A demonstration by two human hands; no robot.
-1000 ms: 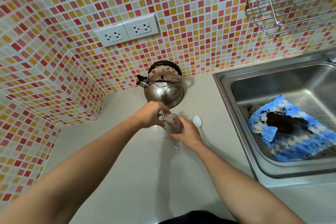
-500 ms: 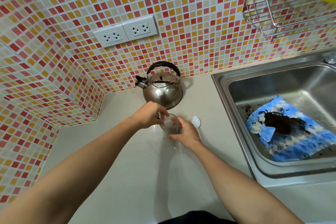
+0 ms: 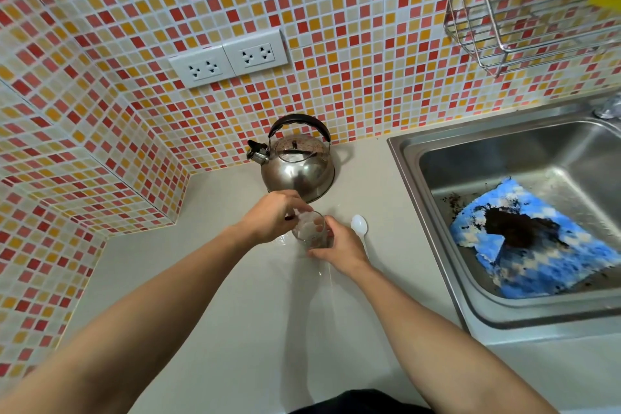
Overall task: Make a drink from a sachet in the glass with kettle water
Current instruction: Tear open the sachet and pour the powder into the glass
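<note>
A pale table [image 3: 235, 296] runs under a red and orange tiled wall [image 3: 336, 27] beside a steel sink [image 3: 437, 245] holding a blue cloth [image 3: 554, 262] soiled with dark grounds. Against the wall stands the steel kettle [image 3: 297, 168], black handle up, spout to the left, and just in front of it the clear glass [image 3: 311, 230] sits upright on the table. The right hand [image 3: 339, 247] has its grip wrapped round the glass, the left hand [image 3: 272, 220] is pinched closed at the rim on something too small to tell, and a white spoon [image 3: 360, 228] lies just right of the right hand.
</note>
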